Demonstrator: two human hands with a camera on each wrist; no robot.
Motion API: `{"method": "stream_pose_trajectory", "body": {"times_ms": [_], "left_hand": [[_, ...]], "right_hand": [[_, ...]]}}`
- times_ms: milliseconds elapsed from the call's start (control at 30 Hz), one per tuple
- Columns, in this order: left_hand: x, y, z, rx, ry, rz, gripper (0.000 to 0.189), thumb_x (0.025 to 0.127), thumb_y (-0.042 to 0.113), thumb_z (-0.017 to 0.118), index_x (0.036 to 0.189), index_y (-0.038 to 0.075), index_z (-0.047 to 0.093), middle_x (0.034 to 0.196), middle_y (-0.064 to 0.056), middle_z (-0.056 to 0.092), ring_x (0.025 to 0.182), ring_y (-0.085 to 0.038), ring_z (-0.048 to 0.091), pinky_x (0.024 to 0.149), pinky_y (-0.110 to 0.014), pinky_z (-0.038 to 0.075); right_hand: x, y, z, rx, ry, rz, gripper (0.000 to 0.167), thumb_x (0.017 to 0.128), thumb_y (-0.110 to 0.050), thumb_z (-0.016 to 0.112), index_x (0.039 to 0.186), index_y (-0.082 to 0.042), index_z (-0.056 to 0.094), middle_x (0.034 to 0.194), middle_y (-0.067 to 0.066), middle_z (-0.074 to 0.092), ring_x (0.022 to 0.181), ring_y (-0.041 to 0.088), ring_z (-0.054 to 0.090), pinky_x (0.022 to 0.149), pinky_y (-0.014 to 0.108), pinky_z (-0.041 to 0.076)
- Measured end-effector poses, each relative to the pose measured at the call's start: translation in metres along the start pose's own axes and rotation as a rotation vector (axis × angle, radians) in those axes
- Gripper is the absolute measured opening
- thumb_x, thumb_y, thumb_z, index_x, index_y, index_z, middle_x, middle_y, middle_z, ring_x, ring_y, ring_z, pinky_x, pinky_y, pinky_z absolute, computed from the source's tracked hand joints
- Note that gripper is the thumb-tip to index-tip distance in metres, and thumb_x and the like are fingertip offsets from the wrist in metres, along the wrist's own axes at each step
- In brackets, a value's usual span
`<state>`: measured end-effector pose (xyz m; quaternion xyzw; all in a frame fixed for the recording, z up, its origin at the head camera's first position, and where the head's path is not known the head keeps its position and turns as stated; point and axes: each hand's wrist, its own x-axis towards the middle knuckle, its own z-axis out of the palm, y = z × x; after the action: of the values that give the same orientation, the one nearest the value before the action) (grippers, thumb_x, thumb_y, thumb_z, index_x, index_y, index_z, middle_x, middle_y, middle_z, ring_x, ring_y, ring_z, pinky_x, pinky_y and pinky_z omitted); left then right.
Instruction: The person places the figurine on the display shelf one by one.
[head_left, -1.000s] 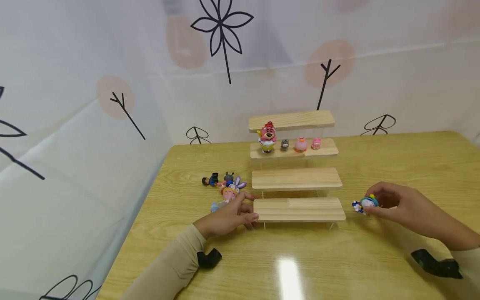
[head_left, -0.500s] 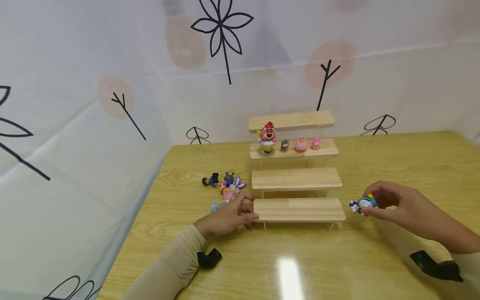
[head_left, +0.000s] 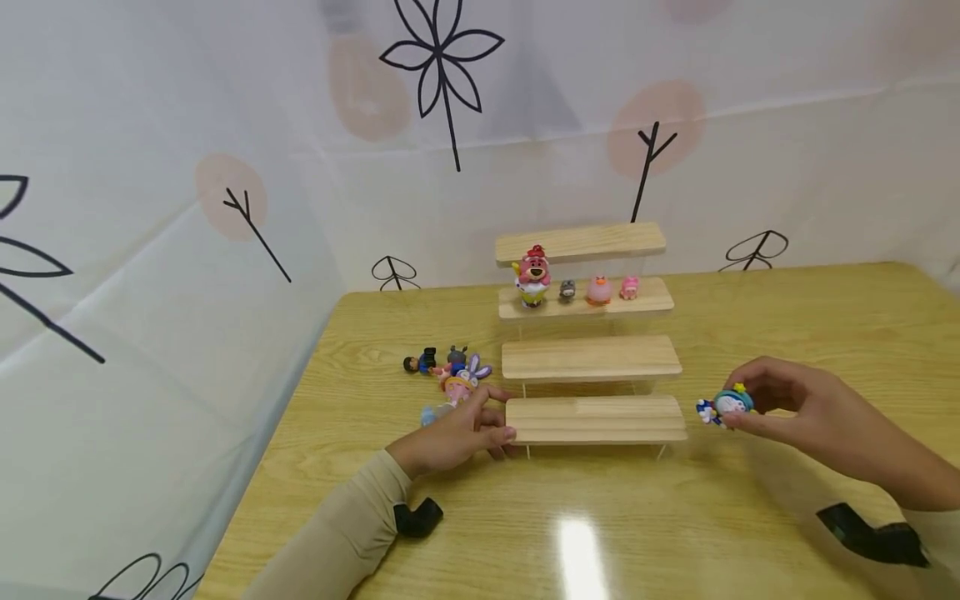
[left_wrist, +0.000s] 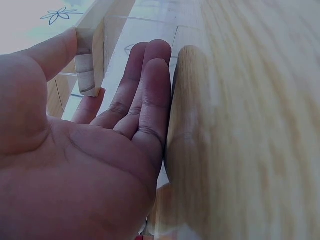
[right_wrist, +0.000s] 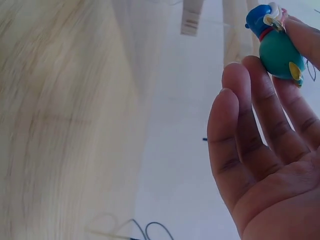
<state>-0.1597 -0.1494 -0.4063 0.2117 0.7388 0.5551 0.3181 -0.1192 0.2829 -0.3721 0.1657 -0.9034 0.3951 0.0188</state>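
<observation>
In the head view my left hand (head_left: 453, 435) grips the left end of the lowest board (head_left: 596, 417) of a tiered wooden display stand. The left wrist view shows the thumb and index finger pinching that board's end (left_wrist: 91, 65), the other fingers stretched out beneath. To the right of the stand, my right hand (head_left: 806, 417) pinches a small teal, blue and white toy figurine (head_left: 733, 403) with a yellow star, held over the table. The right wrist view shows the figurine's teal body and blue head (right_wrist: 280, 57) between thumb and fingers.
On the third board up stand a pink bear figurine (head_left: 533, 279), a grey one (head_left: 567, 290), a round pink one (head_left: 599, 291) and a small pink one (head_left: 629, 288). Several figurines, including a bunny-eared one (head_left: 460, 385), lie on the table (head_left: 360, 500) left of the stand.
My right hand has shifted slightly left toward the stand with the figurine. The left hand stays at the board's end.
</observation>
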Motion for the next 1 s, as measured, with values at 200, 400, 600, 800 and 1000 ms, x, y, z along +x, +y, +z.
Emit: {"method": "stream_pose_trajectory", "body": {"times_ms": [200, 400, 600, 800, 1000], "left_hand": [[0.001, 0.000, 0.001, 0.000, 0.001, -0.008, 0.051, 0.104, 0.026, 0.057, 0.145, 0.015, 0.029, 0.120, -0.017, 0.067, 0.097, -0.022, 0.070, 0.086, -0.033, 0.056], [0.003, 0.000, -0.001, 0.014, -0.003, -0.005, 0.051, 0.103, 0.028, 0.057, 0.145, 0.017, 0.030, 0.119, -0.016, 0.068, 0.096, -0.022, 0.069, 0.086, -0.033, 0.056], [0.003, 0.000, -0.001, 0.006, -0.008, -0.008, 0.052, 0.103, 0.027, 0.057, 0.145, 0.017, 0.029, 0.120, -0.016, 0.067, 0.096, -0.022, 0.069, 0.086, -0.034, 0.056], [0.003, 0.001, -0.002, 0.012, 0.003, -0.003, 0.051, 0.104, 0.027, 0.057, 0.145, 0.016, 0.029, 0.120, -0.016, 0.067, 0.095, -0.022, 0.069, 0.086, -0.034, 0.056], [0.002, -0.001, -0.002, 0.011, -0.004, -0.011, 0.050, 0.104, 0.028, 0.057, 0.144, 0.017, 0.030, 0.120, -0.016, 0.068, 0.096, -0.022, 0.069, 0.086, -0.033, 0.055]], "right_hand": [[-0.002, -0.003, -0.002, 0.041, 0.023, -0.016, 0.027, 0.091, -0.005, 0.073, 0.114, -0.013, 0.062, 0.094, -0.008, 0.068, 0.081, 0.005, 0.066, 0.062, 0.020, 0.052], [0.002, -0.012, -0.005, -0.006, 0.102, -0.027, 0.028, 0.089, -0.008, 0.075, 0.114, -0.014, 0.063, 0.095, -0.012, 0.067, 0.083, -0.002, 0.064, 0.063, 0.015, 0.050], [0.013, -0.027, -0.006, -0.031, 0.137, -0.055, 0.027, 0.089, -0.011, 0.076, 0.114, -0.016, 0.065, 0.094, -0.013, 0.067, 0.082, -0.004, 0.063, 0.064, 0.012, 0.048], [0.025, -0.039, -0.005, -0.033, 0.140, -0.087, 0.027, 0.089, -0.014, 0.077, 0.113, -0.019, 0.067, 0.094, -0.012, 0.068, 0.083, -0.004, 0.063, 0.065, 0.012, 0.047], [0.035, -0.046, -0.004, -0.063, 0.115, -0.062, 0.024, 0.090, -0.021, 0.077, 0.112, -0.023, 0.067, 0.097, -0.010, 0.068, 0.083, -0.003, 0.063, 0.065, 0.016, 0.049]]}}
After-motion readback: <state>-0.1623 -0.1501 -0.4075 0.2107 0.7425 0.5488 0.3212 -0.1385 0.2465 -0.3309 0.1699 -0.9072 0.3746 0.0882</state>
